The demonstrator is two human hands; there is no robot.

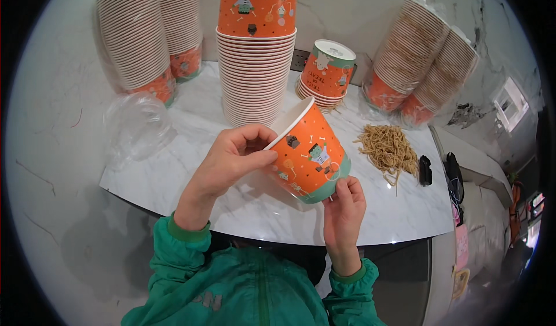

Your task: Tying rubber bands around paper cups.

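An orange paper bucket (310,158) with a green base band and cartoon figures is tilted in front of me, its white-rimmed mouth toward the upper left. My left hand (234,152) grips its rim, thumb outside and fingers reaching to the inside. At the green base my right hand (346,207) is closed, thumb and fingers pinched at the lower edge. A small pale bit shows by those fingertips, too small to name. Behind the bucket rises a tall stack of nested paper buckets (255,74). A tangled pile of tan cord (391,152) lies to the right.
A short upside-down bucket stack (327,71) stands at the back. Plastic-wrapped bucket stacks lean at the back left (133,36) and back right (408,53). Crumpled clear plastic (139,126) lies left on the marble table (243,210). A small black object (425,170) sits near the right edge.
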